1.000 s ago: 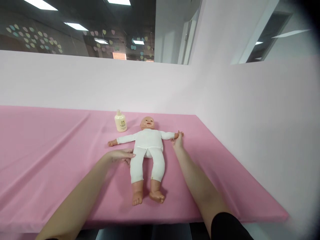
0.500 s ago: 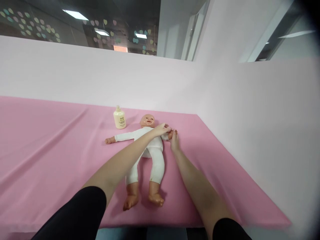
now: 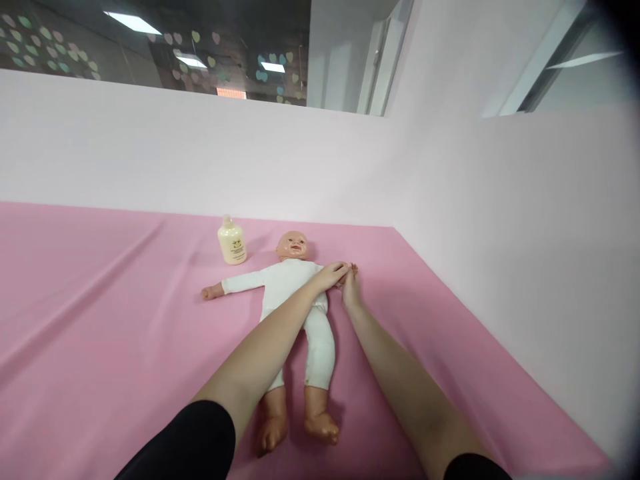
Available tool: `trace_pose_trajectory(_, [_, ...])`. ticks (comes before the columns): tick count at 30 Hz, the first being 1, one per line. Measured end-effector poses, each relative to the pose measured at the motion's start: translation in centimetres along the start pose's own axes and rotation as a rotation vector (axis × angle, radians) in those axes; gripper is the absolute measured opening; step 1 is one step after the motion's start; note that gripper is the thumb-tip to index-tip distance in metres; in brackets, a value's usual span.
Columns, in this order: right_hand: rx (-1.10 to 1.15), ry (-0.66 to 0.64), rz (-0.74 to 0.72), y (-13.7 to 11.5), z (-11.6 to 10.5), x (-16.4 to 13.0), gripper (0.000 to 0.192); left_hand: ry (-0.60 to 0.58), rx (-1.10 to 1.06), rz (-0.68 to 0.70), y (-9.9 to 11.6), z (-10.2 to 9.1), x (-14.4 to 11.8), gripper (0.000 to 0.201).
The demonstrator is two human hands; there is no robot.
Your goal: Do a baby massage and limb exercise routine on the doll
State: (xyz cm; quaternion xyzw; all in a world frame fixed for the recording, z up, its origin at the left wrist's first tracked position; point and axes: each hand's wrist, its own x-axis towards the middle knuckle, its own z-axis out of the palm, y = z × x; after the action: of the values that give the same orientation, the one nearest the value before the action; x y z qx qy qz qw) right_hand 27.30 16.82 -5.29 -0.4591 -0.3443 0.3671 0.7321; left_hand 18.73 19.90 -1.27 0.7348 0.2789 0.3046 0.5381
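Observation:
A baby doll (image 3: 287, 280) in a white cloth body lies on its back, its head toward the wall. My left hand (image 3: 332, 275) reaches across the doll's torso and is closed around its arm on the right side, near the wrist. Against the same arm's end, my right hand (image 3: 351, 288) grips the doll's small hand, whose fingertips show just above mine. My two hands touch or nearly touch, and they hide most of that doll arm. The doll's other arm stretches out to the left.
A pale yellow bottle (image 3: 233, 241) stands left of the doll's head. Pink sheeting (image 3: 125, 320) with some creases covers the table. White walls (image 3: 200, 153) rise behind and on the right, with windows above.
My left hand has moved right along the doll's arm, toward my right hand, and its fingers have closed. The right hand stays at the doll's hand. The view has shifted slightly.

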Motion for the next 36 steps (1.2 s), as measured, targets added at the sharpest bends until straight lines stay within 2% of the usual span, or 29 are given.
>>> trace_pose_trajectory(4, [0.05,0.038,0.137,-0.5,0.3,0.1,0.052,-0.024,0.08,0.083,0.0,0.0,-0.1,0.048])
trace_pose_trajectory(7, [0.07,0.013,0.117,-0.9,0.5,-0.1,0.049,-0.03,0.069,0.119,0.0,0.0,0.0,0.048])
trace_pose_trajectory(10, [0.079,0.005,0.089,-0.9,0.6,-0.3,0.038,-0.016,0.03,0.135,-0.2,-0.1,0.2,0.05])
trace_pose_trajectory(13, [0.079,-0.012,0.062,-0.7,0.5,-0.4,0.031,-0.004,-0.037,0.09,-0.4,-0.1,0.3,0.053])
trace_pose_trajectory(18, [0.068,-0.057,0.041,-0.8,0.4,-0.8,0.041,-0.014,-0.159,-0.003,-0.7,0.0,0.5,0.05])
trace_pose_trajectory(22, [0.043,-0.118,0.042,-1.5,0.5,-1.2,0.038,0.007,-0.284,-0.081,-0.7,-0.2,0.7,0.043])
trace_pose_trajectory(26, [-0.014,-0.143,0.024,-2.1,0.7,-1.5,0.029,0.01,-0.36,-0.115,-0.2,-0.6,0.4,0.041])
trace_pose_trajectory(36, [-0.113,-0.112,0.025,-2.1,0.7,-1.5,0.028,0.012,-0.394,-0.133,1.1,-0.4,-0.4,0.028])
